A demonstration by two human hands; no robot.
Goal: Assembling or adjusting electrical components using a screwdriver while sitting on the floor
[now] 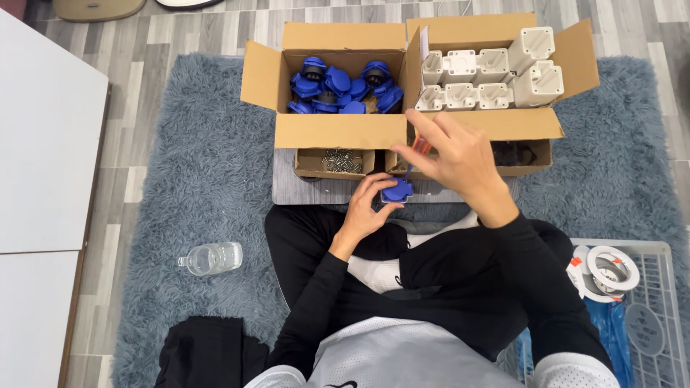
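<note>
Fingers of the left hand (363, 208) pinched a small blue plastic part (397, 191) above the lap, steadying it, while the right hand (449, 158) gripped an orange-handled screwdriver (419, 151) pointed down into it. Cardboard boxes of blue parts (338, 86), white housings (489, 75) and screws (339, 162) sat within reach on a grey shaggy rug (208, 172) over plank flooring.

Clear plastic bottle (210, 258) lying on grey shaggy rug (194, 179); black cloth (208, 353) near it; white wire basket (658, 302) at right.
</note>
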